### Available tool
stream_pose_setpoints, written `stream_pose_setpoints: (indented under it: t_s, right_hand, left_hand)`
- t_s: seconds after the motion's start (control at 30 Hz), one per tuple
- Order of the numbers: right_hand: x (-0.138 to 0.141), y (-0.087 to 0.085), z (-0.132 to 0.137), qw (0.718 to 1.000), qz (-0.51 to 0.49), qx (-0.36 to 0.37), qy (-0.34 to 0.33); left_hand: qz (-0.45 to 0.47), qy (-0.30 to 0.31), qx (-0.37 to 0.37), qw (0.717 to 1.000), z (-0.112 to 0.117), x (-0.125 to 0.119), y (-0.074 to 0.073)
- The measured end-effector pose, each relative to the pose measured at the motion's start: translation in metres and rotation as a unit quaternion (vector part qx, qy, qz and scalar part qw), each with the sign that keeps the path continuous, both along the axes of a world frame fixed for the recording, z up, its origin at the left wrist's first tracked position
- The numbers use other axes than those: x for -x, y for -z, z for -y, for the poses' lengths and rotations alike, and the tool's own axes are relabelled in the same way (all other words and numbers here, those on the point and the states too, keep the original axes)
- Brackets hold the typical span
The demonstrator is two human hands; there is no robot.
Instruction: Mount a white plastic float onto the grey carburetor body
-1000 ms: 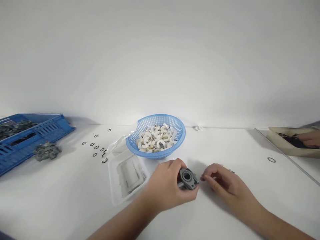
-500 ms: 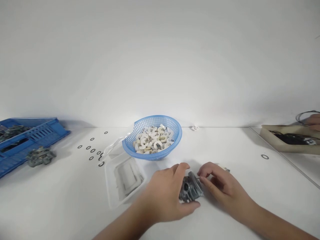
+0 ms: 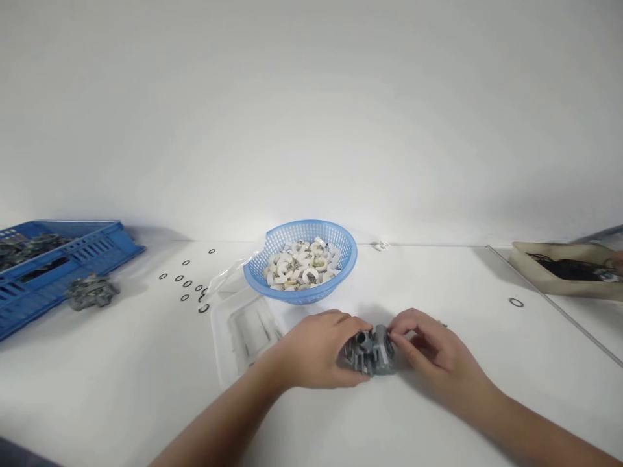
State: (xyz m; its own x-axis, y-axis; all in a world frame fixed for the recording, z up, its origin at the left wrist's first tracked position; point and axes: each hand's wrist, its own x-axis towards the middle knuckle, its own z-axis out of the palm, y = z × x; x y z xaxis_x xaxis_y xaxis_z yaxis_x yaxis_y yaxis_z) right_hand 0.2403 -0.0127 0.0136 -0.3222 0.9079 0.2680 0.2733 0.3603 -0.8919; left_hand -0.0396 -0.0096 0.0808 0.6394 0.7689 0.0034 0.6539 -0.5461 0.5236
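Observation:
My left hand (image 3: 316, 350) is wrapped round a grey metal carburetor (image 3: 380, 353), fingers over its top and thumb below. The carburetor's round, flat end faces right, towards my right hand (image 3: 435, 347). The thumb and index finger of that hand are pinched together right at this end. Whatever lies between those fingertips is too small to make out. A small light-coloured piece (image 3: 442, 323) shows just behind my right hand, mostly hidden by it.
Ahead stands a blue basket (image 3: 302, 298) of white C-shaped floats (image 3: 305, 275), beside a white tray (image 3: 221, 344). Several black rings (image 3: 187, 283) lie leftward, near another carburetor (image 3: 91, 292) and a blue crate (image 3: 104, 250). One ring (image 3: 510, 302) and a beige box (image 3: 549, 283) are rightward; another person's hand (image 3: 617, 261) reaches there.
The carburetor has turned in my left hand and sits slightly higher in view. A thin pin-like part seen earlier at my right fingertips is now indistinct. The other person's hand has lowered to the box.

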Motion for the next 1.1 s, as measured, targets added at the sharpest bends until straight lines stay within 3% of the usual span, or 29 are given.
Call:
stream_pose_setpoints:
  t_s: [0.23,0.47,0.77,0.93,1.1]
  right_hand:
    - [0.002,-0.008,0.003,0.999,-0.027,-0.028,0.037]
    - [0.001,-0.004,0.001,1.0,-0.016,-0.01,0.014]
    - [0.002,-0.002,0.001,0.999,0.011,0.041,-0.016]
    - [0.001,-0.001,0.0,0.998,0.01,0.068,-0.009]
    - [-0.003,-0.002,-0.003,0.997,-0.007,0.078,-0.002]
  left_hand:
    - [0.009,-0.048,-0.04,0.998,0.008,-0.012,-0.003]
    - [-0.001,-0.104,-0.044,0.994,0.023,-0.028,-0.002]
    - [-0.055,-0.057,-0.043,0.996,0.02,-0.022,-0.006]
    - [-0.031,-0.075,-0.006,0.997,0.023,-0.027,-0.004]
    - [0.064,-0.164,0.088,0.98,0.026,-0.033,0.003]
